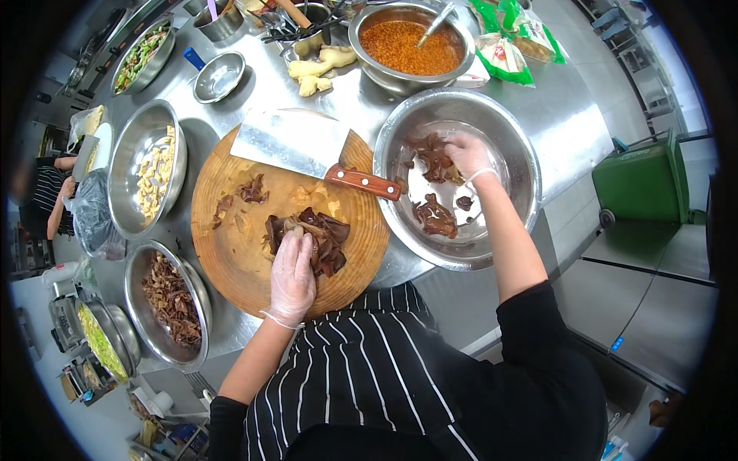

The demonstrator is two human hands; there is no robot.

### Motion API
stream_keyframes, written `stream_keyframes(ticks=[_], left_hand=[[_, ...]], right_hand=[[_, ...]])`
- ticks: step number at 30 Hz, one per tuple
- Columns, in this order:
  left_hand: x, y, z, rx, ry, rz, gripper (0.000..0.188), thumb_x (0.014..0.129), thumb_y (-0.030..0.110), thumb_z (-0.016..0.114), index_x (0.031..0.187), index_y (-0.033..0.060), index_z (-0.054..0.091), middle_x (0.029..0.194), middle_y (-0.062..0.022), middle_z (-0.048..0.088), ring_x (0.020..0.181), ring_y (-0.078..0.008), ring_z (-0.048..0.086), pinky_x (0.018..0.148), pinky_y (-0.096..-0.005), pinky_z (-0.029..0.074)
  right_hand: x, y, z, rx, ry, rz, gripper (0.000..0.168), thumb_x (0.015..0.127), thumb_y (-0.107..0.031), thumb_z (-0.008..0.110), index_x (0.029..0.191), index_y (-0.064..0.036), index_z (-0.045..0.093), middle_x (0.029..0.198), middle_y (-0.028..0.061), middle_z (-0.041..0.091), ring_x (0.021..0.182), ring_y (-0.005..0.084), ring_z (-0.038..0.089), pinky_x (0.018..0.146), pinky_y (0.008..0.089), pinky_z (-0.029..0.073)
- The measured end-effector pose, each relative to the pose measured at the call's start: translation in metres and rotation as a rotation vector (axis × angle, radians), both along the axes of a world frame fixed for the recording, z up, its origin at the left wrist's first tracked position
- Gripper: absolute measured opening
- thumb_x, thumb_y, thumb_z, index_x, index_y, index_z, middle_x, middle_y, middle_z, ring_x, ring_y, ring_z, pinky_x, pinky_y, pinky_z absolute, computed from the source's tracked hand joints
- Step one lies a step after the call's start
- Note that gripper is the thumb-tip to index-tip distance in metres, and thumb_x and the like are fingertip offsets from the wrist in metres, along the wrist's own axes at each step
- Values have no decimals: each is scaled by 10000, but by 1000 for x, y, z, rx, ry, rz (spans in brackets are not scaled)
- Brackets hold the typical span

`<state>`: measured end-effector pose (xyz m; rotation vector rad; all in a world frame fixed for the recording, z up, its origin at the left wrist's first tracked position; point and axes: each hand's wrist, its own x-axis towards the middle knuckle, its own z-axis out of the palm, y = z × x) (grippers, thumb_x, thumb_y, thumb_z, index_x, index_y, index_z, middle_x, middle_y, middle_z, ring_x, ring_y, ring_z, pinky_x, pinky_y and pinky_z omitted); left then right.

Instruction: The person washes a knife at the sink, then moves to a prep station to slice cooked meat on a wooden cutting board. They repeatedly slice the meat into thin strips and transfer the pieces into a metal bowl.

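Observation:
My left hand, in a clear plastic glove, grips a heap of dark wood ear mushrooms on a round wooden chopping board. Smaller mushroom scraps lie at the board's left side. A cleaver rests across the board's far edge, its wooden handle pointing right. Inside a large steel basin, my gloved right hand reaches to wet wood ear pieces; its fingers are blurred, so their grip is unclear. More pieces lie nearer me in the basin.
Left stand bowls of sliced brown food, pale yellow pieces and mixed vegetables. Behind the board are ginger, a small steel pan and a bowl of red sauce. Another person works at far left. A green bin stands right.

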<state>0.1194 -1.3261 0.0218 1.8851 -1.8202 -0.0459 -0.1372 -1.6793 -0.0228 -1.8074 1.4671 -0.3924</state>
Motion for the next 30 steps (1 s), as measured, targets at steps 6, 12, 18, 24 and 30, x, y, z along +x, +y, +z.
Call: stream_keyframes(ticks=[6, 12, 18, 24, 30], left_hand=[[0, -5, 2, -33, 47, -25, 700, 684, -145, 554, 1373, -41, 481, 1330, -288, 520, 1218, -497, 530, 1046, -528, 459], [-1, -1, 2, -22, 6, 9, 669, 715, -137, 555, 1373, -39, 482, 1353, -275, 512, 1238, -482, 521, 1064, -514, 446], [2, -4, -2, -28, 36, -22, 642, 752, -122, 561, 1382, -34, 468, 1375, -266, 504, 1254, -479, 512, 1071, -514, 441], [2, 1, -3, -43, 29, -9, 649, 765, -125, 556, 1397, -28, 447, 1373, -275, 503, 1252, -480, 514, 1070, -515, 443], [1, 1, -3, -65, 15, -13, 643, 763, -127, 556, 1391, -31, 457, 1367, -278, 507, 1251, -476, 516, 1066, -515, 445]], right_hand=[[36, 5, -6, -280, 513, 80, 477, 680, -222, 852, 1125, -111, 721, 1138, 185, 680, 1056, 375, 645, 954, 435, 512], [44, 3, -12, -256, 609, 145, 538, 676, -230, 864, 1165, -100, 682, 1124, 194, 688, 1062, 371, 655, 940, 443, 512], [27, -2, -47, -20, 390, 51, 383, 718, -268, 833, 1017, -47, 740, 1106, 180, 711, 1018, 319, 689, 893, 415, 531], [2, 13, 36, 130, 41, 88, 426, 778, -193, 802, 1148, -7, 701, 1034, 143, 735, 980, 239, 695, 900, 338, 523], [-57, 15, 71, 185, 69, 13, 360, 784, -118, 777, 1123, -13, 715, 1014, 159, 732, 956, 278, 700, 890, 346, 536]])
